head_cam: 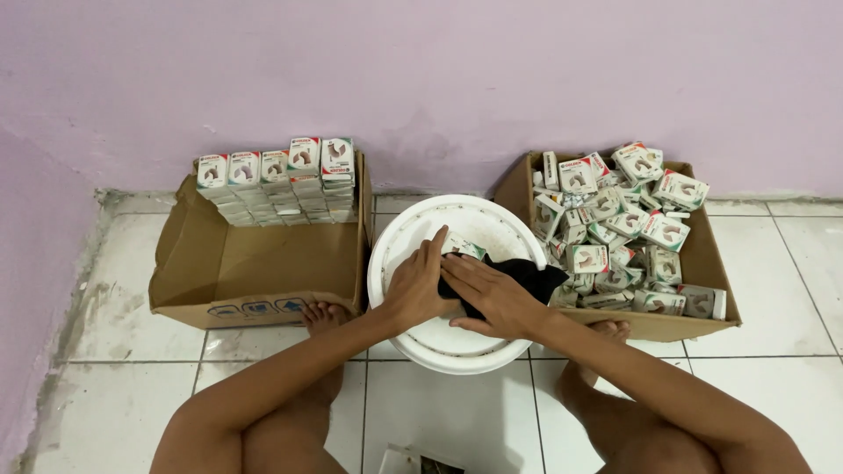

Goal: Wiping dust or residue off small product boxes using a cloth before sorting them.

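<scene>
One small box [463,247] and one black cloth [518,279] lie under two hands [457,290], both grasping them on one white lid [439,342].

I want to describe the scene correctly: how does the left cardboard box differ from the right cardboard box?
The left cardboard box holds small packages stacked in neat rows at its back, with bare floor in front; the right cardboard box holds them in a loose, tumbled heap. Both are open, brown, and stand against the wall.

Small white boxes with red and green patches stand in neat rows [277,180] in the left cardboard carton [255,263], lie heaped [623,228] in the right carton [702,263]; one box [463,247] rests on the round white lid [439,338].
</scene>
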